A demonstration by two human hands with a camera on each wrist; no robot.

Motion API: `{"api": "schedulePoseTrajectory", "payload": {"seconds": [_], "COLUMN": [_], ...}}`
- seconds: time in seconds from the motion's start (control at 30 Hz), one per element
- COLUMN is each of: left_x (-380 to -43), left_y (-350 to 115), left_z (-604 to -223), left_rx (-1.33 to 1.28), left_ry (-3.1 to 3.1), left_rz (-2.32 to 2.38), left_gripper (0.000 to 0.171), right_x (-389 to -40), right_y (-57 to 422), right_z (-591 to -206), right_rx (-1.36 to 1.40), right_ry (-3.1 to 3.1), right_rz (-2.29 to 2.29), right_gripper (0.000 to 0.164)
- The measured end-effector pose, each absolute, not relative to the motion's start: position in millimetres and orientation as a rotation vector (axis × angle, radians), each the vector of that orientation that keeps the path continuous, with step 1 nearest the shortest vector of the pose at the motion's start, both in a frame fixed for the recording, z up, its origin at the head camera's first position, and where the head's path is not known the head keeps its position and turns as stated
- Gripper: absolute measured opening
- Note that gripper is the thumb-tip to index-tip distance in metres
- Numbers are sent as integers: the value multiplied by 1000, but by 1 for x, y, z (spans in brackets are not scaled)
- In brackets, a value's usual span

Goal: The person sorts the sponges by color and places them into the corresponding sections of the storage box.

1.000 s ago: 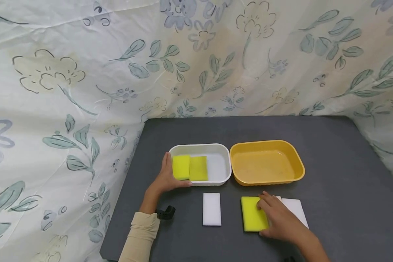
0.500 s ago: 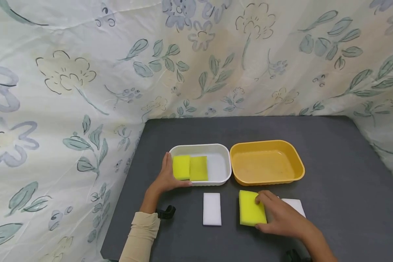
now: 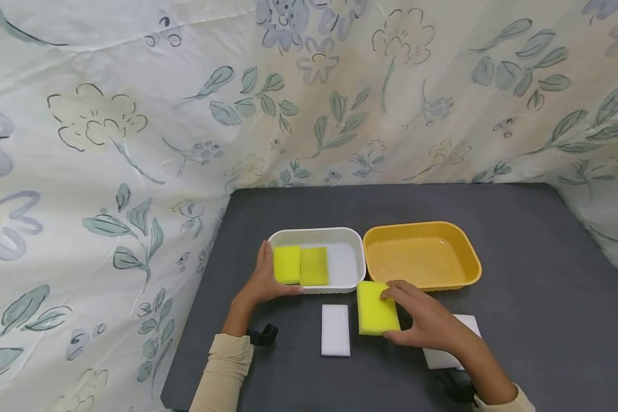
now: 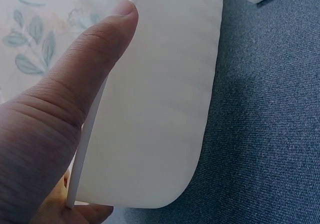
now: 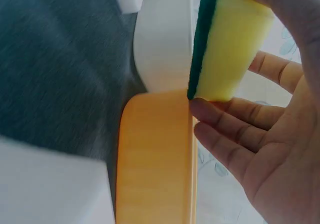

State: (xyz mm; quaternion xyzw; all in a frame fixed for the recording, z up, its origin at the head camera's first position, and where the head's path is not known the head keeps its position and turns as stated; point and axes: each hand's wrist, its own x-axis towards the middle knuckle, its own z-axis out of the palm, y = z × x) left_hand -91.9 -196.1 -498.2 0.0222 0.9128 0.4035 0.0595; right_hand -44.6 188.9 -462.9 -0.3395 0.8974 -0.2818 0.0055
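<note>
In the head view my right hand point(image 3: 424, 317) pinches a yellow sponge point(image 3: 373, 309) between thumb and fingers, in front of the gap between two tubs. The right wrist view shows the dark green scouring layer point(image 5: 203, 39) on the sponge's underside. My left hand point(image 3: 269, 280) holds the white tub point(image 3: 347, 254) at its left front corner, the thumb point(image 4: 95, 54) along the front rim and the fingers at the left end. Inside the white tub two yellow sponges point(image 3: 287, 265) lie side by side.
A yellow-orange tub point(image 3: 422, 257) stands right beside the white one, with nothing in it. A narrow white block point(image 3: 335, 331) lies in front of the white tub. Another white piece point(image 3: 445, 355) lies partly hidden under the right forearm. Floral cloth hangs behind the dark table point(image 3: 525, 257).
My right hand has picked up the sponge from beside the white piece and carried it left and toward the tubs. The left hand has stayed at the white tub.
</note>
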Motion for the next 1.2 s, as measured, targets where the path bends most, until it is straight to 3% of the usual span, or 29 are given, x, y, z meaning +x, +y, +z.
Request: {"api": "schedulePoseTrajectory", "payload": {"seconds": [0.7, 1.2], "left_x": [-92, -95], "left_y": [-199, -200], "left_z": [-502, -508], "left_rx": [67, 93], "left_ry": [2781, 2769], "left_rz": [1226, 1249], "left_gripper": [147, 147], "right_x": [-98, -142], "right_y": [139, 113], "right_z": [-469, -466], "right_rx": [-1067, -1099], "right_ry": [2848, 2856], "right_rz": [-924, -663], "right_gripper": [61, 56]}}
